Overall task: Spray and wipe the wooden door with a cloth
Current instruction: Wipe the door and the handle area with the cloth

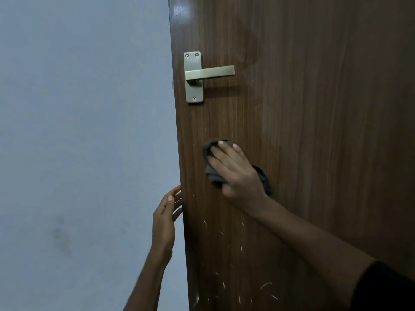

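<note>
right hand (235,170) (flat) presses cloth (213,173), door (314,131)

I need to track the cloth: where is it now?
In the head view, the cloth is pressed flat on the door under the right hand, below the lever handle.

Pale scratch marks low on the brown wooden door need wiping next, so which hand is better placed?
Right. The right hand already presses the dark grey cloth on the brown wooden door, above the pale scratch marks. The left hand only steadies the door's edge.

The right hand (235,173) covers most of the cloth (212,171) — only bunched edges show at nine and three o'clock; the door (314,131) runs off-frame.
</note>
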